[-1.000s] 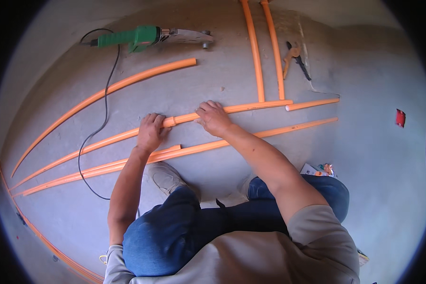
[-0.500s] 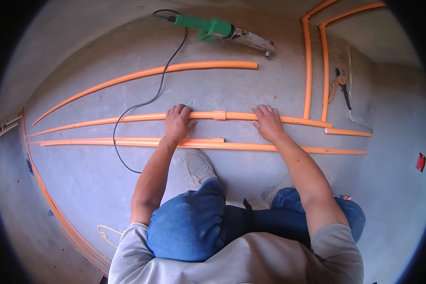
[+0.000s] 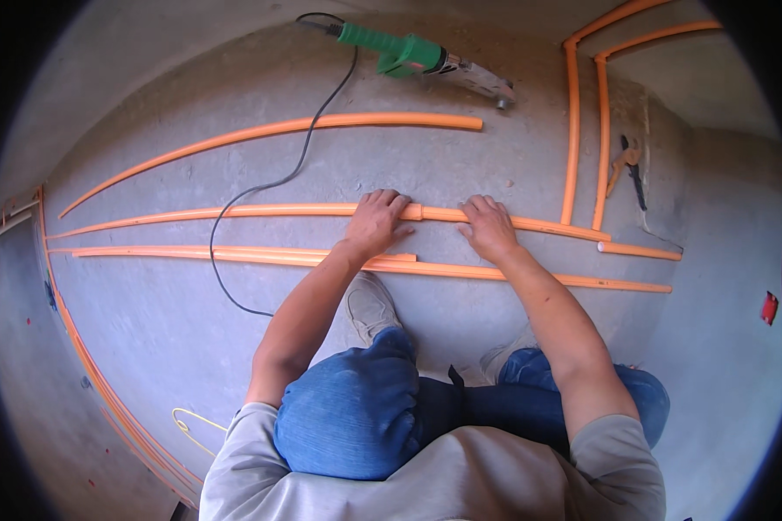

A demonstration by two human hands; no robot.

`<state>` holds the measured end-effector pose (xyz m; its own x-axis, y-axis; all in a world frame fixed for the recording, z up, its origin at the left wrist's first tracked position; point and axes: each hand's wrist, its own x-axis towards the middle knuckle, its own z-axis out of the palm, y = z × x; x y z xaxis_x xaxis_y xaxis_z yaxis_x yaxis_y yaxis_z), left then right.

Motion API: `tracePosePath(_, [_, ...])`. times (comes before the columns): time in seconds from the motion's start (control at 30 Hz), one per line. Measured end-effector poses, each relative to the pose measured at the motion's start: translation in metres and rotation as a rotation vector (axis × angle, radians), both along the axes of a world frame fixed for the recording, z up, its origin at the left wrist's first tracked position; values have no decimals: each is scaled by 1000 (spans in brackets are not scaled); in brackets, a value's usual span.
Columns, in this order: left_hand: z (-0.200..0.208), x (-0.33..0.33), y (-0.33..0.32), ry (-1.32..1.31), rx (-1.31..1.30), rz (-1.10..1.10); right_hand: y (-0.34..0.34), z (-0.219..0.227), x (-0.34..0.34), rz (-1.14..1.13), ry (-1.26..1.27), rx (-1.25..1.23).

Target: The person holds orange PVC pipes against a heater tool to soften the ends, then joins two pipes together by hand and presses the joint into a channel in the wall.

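Observation:
Across the floor in front of me runs a long orange pipe (image 3: 287,210) with a short orange coupling (image 3: 415,212) along its length. My left hand (image 3: 379,223) has its fingers curled over the pipe just left of the coupling, partly covering the coupling's left end. On the coupling's other side, a small gap away, my right hand (image 3: 490,229) closes over the pipe with fingers bent across its far side. Nearer to me, a second long orange pipe (image 3: 460,271) and a shorter orange pipe (image 3: 269,254) lie side by side under my forearms.
A green pipe welding tool (image 3: 400,50) lies at the far side, its black cord (image 3: 300,161) crossing the pipes. Another loose pipe (image 3: 391,120) lies beyond my hands. Upright-looking pipes (image 3: 573,130), a short pipe piece (image 3: 639,251) and a hand tool (image 3: 632,165) are at right.
My left hand has slid right along the pipe, up to the coupling. My right hand stays closed over the pipe in nearly the same place. The view has shifted slightly.

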<state>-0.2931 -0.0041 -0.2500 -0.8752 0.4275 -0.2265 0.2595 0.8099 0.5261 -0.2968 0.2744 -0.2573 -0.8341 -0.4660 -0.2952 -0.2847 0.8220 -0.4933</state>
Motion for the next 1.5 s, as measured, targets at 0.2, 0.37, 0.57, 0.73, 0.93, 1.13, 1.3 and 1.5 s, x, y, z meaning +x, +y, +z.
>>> tracePosePath(0.2, [-16, -12, 0, 26, 49, -93, -10, -9, -3, 23, 36, -27])
tracePosePath(0.37, [-25, -19, -4, 12, 91, -174, -11, -13, -10, 115, 49, -126])
tracePosePath(0.57, [-33, -20, -5, 72, 197, -182, -12, -23, -16, 180, 42, -169])
tracePosePath(0.73, [-36, -24, -5, 58, 219, -222, -10, -28, -21, 237, 27, -220])
tracePosePath(0.93, [-36, -24, -4, 64, 230, -217, -11, -28, -24, 262, 2, -236])
tracePosePath(1.13, [-37, -23, -5, 55, 217, -224, -14, -29, -25, 258, 16, -236])
tracePosePath(1.3, [-34, -22, -9, 45, 203, -231, -18, -28, -25, 242, 14, -248])
tracePosePath(1.5, [-39, -24, 10, 77, 240, -212, -2, -32, -21, 266, 36, -181])
